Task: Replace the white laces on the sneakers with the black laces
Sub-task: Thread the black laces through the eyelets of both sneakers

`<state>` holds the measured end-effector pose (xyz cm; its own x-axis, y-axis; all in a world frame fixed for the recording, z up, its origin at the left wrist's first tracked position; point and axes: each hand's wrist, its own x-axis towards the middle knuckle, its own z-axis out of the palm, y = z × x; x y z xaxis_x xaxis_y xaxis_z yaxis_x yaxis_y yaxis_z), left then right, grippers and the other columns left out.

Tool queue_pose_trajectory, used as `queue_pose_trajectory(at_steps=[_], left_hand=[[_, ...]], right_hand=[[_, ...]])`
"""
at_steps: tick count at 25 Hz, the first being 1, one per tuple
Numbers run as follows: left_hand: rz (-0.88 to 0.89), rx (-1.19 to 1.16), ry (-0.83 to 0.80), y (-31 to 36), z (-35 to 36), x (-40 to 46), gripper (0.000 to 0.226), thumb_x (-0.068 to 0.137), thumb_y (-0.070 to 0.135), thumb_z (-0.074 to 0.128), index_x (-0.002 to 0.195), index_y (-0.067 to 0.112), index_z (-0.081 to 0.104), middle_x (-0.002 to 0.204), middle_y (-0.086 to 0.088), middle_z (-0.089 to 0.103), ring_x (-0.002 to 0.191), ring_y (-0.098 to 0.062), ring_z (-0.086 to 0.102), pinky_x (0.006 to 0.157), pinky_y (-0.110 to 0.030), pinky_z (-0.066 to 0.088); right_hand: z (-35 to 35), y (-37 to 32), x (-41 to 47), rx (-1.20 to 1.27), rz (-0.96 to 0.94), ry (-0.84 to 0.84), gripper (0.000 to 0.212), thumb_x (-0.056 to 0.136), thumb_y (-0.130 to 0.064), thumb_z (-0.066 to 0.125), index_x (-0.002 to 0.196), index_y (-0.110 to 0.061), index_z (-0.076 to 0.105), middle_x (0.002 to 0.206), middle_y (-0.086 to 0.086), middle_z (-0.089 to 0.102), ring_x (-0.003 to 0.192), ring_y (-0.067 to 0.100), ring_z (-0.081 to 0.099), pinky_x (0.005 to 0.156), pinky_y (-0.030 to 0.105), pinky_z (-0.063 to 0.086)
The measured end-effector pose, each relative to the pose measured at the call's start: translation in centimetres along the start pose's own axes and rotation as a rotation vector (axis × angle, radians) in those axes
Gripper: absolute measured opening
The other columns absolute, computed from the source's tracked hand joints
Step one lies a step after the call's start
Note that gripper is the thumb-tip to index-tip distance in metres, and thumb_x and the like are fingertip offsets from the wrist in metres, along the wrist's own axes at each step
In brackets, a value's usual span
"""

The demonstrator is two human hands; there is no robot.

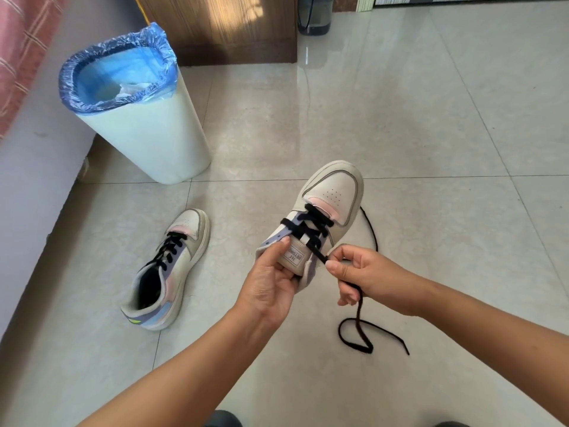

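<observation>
Both forearms reach in from the bottom edge; left hand (271,282) and right hand (360,272) meet over the tiled floor (431,134).

Largest item: white bin (147,140) with blue liner, well beyond the left fingers, far left. Not involved.

Finished sneaker (167,269) lies on the floor to the left of the left hand, well apart from it. Black lace already crossed through its eyelets; no white lace visible anywhere in view.

Held sneaker (329,198) is off the floor, toe pointing away. Left fingers curl around the tongue and collar, thumb pressing on the upper beside the tongue label. Firm hold, shoe steady.

Black lace (311,229) crosses the lower eyelet rows of the held sneaker. Right fingers (335,268) pinch one free run of it just beside the upper eyelets, right next to the left thumb. Slack below the right hand drops and loops on the floor. Second free end trails on the floor behind the right hand, past the shoe's far side.

Judgement: second shoe, lacing well along, upper eyelets outstanding. Next move calls for pulling the pinched run taut, finding the tip, and feeding it through the next open eyelet while the left hand keeps the tongue flat. Then repeat with the other end.
</observation>
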<state>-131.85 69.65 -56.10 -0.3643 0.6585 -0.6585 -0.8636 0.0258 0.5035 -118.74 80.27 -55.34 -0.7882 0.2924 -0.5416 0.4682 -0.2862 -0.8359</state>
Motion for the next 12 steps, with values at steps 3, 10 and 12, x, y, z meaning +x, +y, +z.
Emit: queue_pose_trajectory(at_steps=[3,10,12], left_hand=[[-0.033,-0.042,0.044,-0.3,-0.1,0.1,0.010,0.093,0.020,0.050,0.099,0.017,0.059,0.083,-0.004,0.074,0.068,-0.015,0.070,0.074,-0.035,0.053],[-0.078,-0.182,0.159,0.6,-1.2,1.4,0.019,0.097,0.022,0.045,0.097,0.012,0.061,0.077,-0.005,0.073,0.066,-0.018,0.070,0.066,-0.037,0.057],[-0.079,-0.184,0.207,0.8,-1.6,1.8,0.016,0.095,0.019,0.046,0.092,0.011,0.059,0.071,-0.006,0.072,0.070,-0.020,0.067,0.080,-0.042,0.054]], right_hand=[[-0.2,0.4,0.3,-0.003,0.014,0.073,0.012,0.096,-0.019,0.052,0.087,-0.010,0.053,0.044,-0.002,0.046,0.044,0.009,0.042,0.063,0.027,0.054],[-3.5,3.6,-0.1,-0.959,-0.272,0.358,0.017,0.089,-0.035,0.061,0.102,-0.024,0.061,0.082,-0.013,0.063,0.069,0.011,0.059,0.061,0.026,0.049],[-5.8,5.5,-0.4,-1.362,-0.507,0.499,0.025,0.082,-0.008,0.071,0.106,-0.007,0.067,0.082,0.002,0.066,0.063,0.022,0.064,0.045,0.030,0.050]])
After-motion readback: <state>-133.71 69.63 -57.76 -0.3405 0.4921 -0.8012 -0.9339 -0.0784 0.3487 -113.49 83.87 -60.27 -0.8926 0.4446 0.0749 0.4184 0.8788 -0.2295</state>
